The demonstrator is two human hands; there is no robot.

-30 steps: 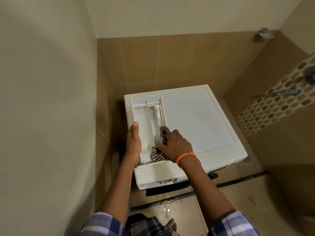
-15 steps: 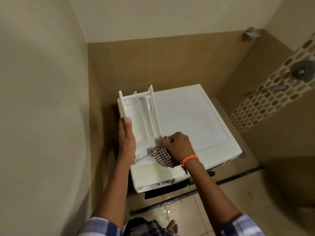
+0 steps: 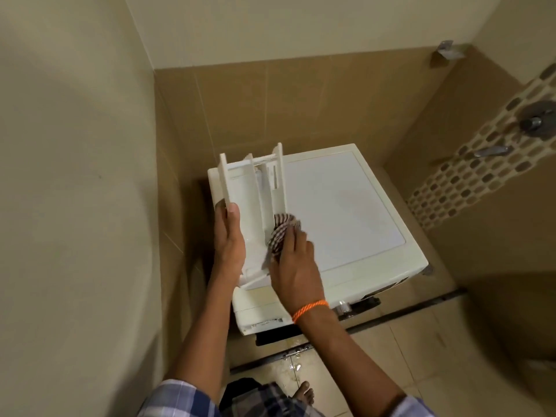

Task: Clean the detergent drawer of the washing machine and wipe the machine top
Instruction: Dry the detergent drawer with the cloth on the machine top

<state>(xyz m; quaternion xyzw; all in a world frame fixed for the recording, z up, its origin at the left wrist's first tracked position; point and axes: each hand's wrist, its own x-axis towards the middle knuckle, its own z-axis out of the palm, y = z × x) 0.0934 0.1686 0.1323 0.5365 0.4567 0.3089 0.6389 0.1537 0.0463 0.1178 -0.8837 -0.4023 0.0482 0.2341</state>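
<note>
Atop the washing machine (image 3: pixel 340 206), at its left edge, the detergent drawer (image 3: pixel 249 206) is out of its slot and tilted, far end raised. Left hand (image 3: pixel 230 239) braces the drawer's left wall, fingers fairly straight along it, thumb on the rim. Right hand (image 3: pixel 293 260) grips a bunched checked cloth (image 3: pixel 279 233), fingers curled round it, pressing it against the drawer's right-hand compartments and wall. Step in hand, by my reading: wiping the drawer; machine top not yet wiped, though I cannot judge how clean it is. Next move calls for working the cloth into the narrow dividers at the far end while the left hand holds the drawer steady.
</note>
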